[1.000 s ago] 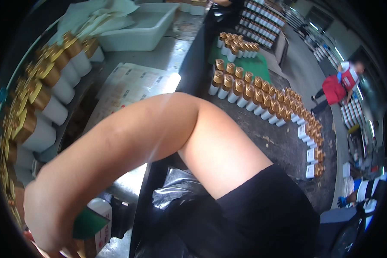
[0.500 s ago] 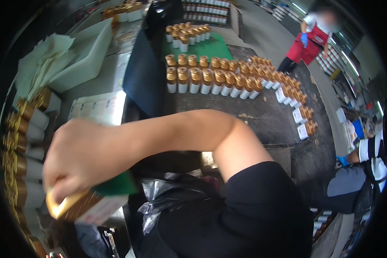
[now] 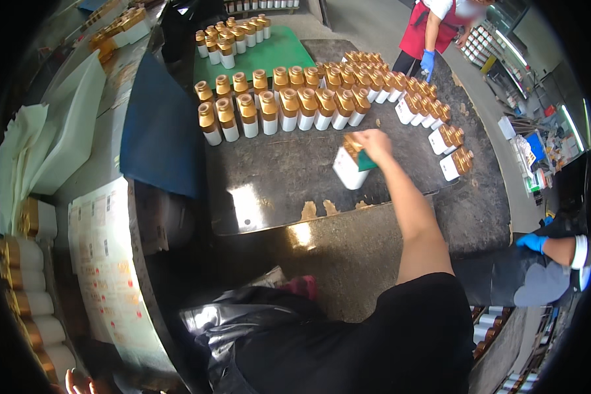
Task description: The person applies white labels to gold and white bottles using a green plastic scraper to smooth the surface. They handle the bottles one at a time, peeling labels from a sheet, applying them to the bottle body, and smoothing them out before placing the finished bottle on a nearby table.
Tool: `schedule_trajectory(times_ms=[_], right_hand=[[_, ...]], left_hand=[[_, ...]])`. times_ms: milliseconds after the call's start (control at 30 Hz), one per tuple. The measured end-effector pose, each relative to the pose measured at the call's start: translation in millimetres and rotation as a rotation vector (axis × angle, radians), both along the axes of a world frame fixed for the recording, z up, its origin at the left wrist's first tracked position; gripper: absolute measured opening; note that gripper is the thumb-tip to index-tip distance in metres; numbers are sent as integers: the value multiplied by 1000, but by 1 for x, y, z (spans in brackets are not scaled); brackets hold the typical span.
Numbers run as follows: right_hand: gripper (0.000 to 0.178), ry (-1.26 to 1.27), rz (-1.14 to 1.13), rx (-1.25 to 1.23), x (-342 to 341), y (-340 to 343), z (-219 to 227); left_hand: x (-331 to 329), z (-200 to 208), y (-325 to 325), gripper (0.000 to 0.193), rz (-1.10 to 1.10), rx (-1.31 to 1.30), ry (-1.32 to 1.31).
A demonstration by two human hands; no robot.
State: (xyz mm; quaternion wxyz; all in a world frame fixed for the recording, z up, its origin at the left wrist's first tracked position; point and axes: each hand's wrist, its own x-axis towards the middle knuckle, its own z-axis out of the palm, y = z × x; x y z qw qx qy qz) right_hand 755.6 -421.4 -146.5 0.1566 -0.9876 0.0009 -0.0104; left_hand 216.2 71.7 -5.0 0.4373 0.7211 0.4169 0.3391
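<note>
Head view: right hand [image 3: 373, 143] grips white gold-capped bottle [image 3: 348, 164] by its cap, likely rigid, light; left hand [image 3: 79, 382] barely visible, state unclear.

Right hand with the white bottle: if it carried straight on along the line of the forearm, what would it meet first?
Probably the front row of gold-capped bottles on the dark table. The right hand, holding a white bottle, points up and away toward them, though depth is hard to judge.
</note>
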Motion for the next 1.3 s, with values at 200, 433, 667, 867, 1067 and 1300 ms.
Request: schedule_trajectory(times_ms=[200,433,667,867,1067,1300], right_hand=[[39,-62,-368,-33,112,-109,-23],[42,-128,-353,21,235,-133,-59],[46,-145,-249,-25,297,-129,-88],[51,-186,15,-6,341,-116,-123],[25,-415,-13,71,314,-84,-89],[17,-30,835,799,95,318,27]], left_hand=[[14,6,26,47,164,-10,155],[5,38,62,45,350,-21,301],[-3,85,83,43,460,9,391],[-76,117,57,43,532,10,361],[-54,116,11,28,530,-28,255],[-56,102,-23,23,377,-41,131]])
